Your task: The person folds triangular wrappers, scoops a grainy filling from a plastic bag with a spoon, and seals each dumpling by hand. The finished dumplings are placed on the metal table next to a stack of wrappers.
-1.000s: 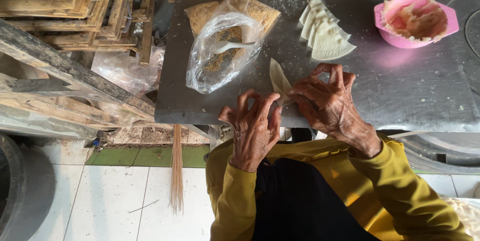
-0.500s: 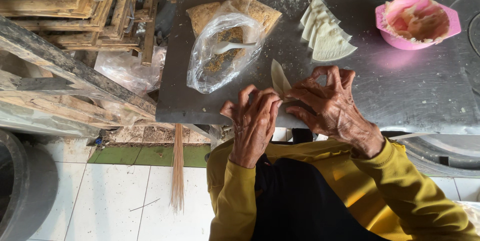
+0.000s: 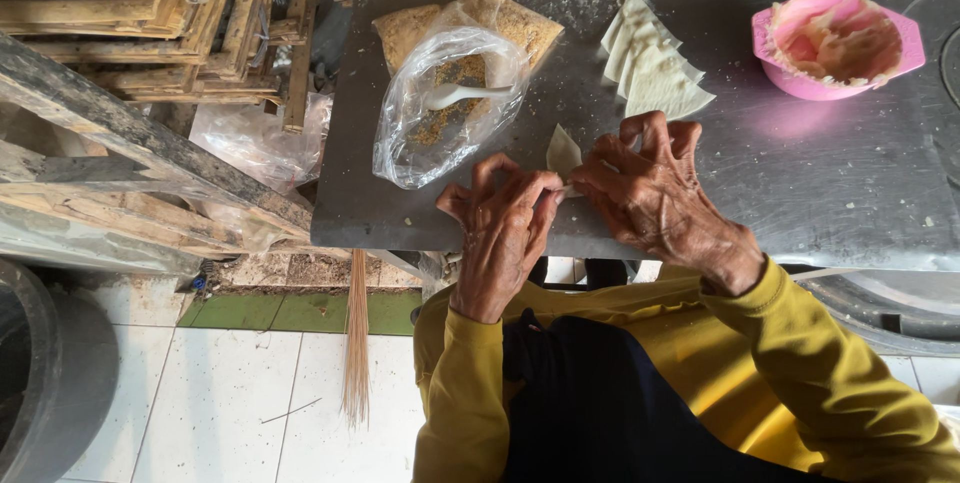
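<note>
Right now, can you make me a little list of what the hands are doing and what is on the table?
left hand: pinching the pale dough wrapper at the table's near edge
right hand: fingers curled on the same wrapper, touching the left hand
wrapper stack: folded pale pieces, beyond the right hand
plastic bag: clear, brown crumbly filling and a white spoon inside
pink bowl: far right of the table
table: dark grey, dusted with flour
sleeves: yellow
</note>
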